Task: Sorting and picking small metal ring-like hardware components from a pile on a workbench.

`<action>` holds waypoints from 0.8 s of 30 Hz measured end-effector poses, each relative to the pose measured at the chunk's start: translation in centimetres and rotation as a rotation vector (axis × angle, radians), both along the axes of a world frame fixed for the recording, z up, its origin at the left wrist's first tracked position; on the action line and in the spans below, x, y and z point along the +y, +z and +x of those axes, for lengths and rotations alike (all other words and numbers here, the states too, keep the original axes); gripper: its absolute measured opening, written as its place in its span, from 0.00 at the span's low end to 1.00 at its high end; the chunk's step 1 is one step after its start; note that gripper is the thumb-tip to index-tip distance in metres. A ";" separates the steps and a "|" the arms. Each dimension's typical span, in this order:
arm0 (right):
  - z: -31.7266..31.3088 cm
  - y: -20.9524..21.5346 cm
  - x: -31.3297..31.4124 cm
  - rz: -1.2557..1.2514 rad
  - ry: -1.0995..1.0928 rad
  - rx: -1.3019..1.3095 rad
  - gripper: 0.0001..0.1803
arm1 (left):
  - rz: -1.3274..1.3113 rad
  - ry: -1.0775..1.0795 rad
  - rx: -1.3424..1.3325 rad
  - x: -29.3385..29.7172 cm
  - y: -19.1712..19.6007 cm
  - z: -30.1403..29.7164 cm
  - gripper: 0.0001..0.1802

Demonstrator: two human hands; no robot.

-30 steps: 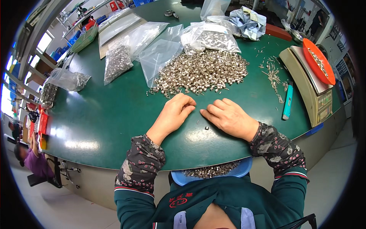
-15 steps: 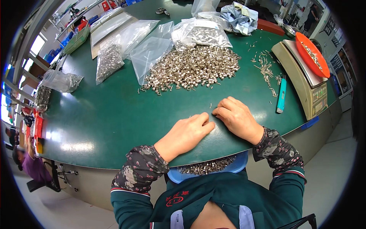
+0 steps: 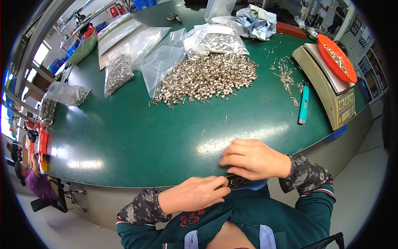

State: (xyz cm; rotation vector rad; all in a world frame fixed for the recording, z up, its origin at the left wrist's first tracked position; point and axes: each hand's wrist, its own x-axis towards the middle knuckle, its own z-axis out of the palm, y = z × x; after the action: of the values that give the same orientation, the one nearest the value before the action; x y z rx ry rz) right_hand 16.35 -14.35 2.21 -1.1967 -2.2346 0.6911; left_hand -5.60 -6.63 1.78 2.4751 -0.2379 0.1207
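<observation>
At the table's front edge, my left hand (image 3: 195,193) hangs over the blue basket (image 3: 260,185) on my lap, its fingers curled inward. Whatever those fingers may hold is hidden. My right hand (image 3: 253,158) is just above the table edge, palm down, fingers loosely bent and thumb apart from them; nothing shows in it. Small dark metal parts (image 3: 238,182) fill the basket between the hands, which cover much of it. Farther off lies a large heap of small shiny metal ring-like pieces (image 3: 207,76). Two thin slivers, one a metal pin (image 3: 226,118), lie between heap and hands.
Clear plastic bags (image 3: 222,39) of parts sit behind the heap, with another filled bag (image 3: 118,72) to its left. On the right are scattered pins (image 3: 286,76), a teal utility knife (image 3: 304,103) and a scale (image 3: 321,79) bearing an orange bowl (image 3: 338,58). A person (image 3: 37,182) sits far left.
Both hands have drawn back from the tabletop toward me, to the front edge and the basket. My right hand's thumb has parted from its fingers. The heap looks unchanged.
</observation>
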 end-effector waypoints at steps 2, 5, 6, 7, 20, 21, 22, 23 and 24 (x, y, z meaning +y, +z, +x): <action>-1.4 -0.4 2.1 0.304 -0.034 -0.188 0.22 | -0.045 0.050 0.050 0.6 0.6 -0.4 0.13; -2.6 -3.5 3.9 0.311 0.025 -0.373 0.34 | -0.020 0.101 0.056 1.1 1.4 -0.3 0.10; -2.2 -3.8 4.2 0.316 0.019 -0.374 0.34 | 0.016 0.140 0.116 1.3 1.6 -0.3 0.09; -1.8 -4.0 4.5 0.300 -0.021 -0.406 0.36 | 0.095 0.143 0.034 1.5 1.7 -0.3 0.08; 7.4 -3.0 1.9 0.315 -0.783 -0.530 0.33 | 0.236 0.266 -0.022 5.4 1.0 1.0 0.06; 5.8 -2.1 2.6 0.286 -0.763 -0.463 0.30 | 0.243 0.264 -0.020 5.6 1.1 1.3 0.06; 5.0 -2.2 3.6 0.343 -0.770 -0.430 0.26 | 0.245 0.265 -0.020 5.7 1.0 1.7 0.06; 4.4 -2.4 4.4 0.333 -0.816 -0.378 0.24 | 0.236 0.262 -0.046 5.9 0.9 2.3 0.06; 4.0 -2.5 5.2 0.324 -0.860 -0.324 0.22 | 0.226 0.259 -0.071 5.9 0.7 2.9 0.06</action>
State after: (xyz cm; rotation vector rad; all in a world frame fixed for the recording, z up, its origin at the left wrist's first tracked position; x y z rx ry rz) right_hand 20.39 -9.11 -0.28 -1.9642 -1.6813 -0.2074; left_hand -2.73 -0.68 2.49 2.7206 0.0439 0.3069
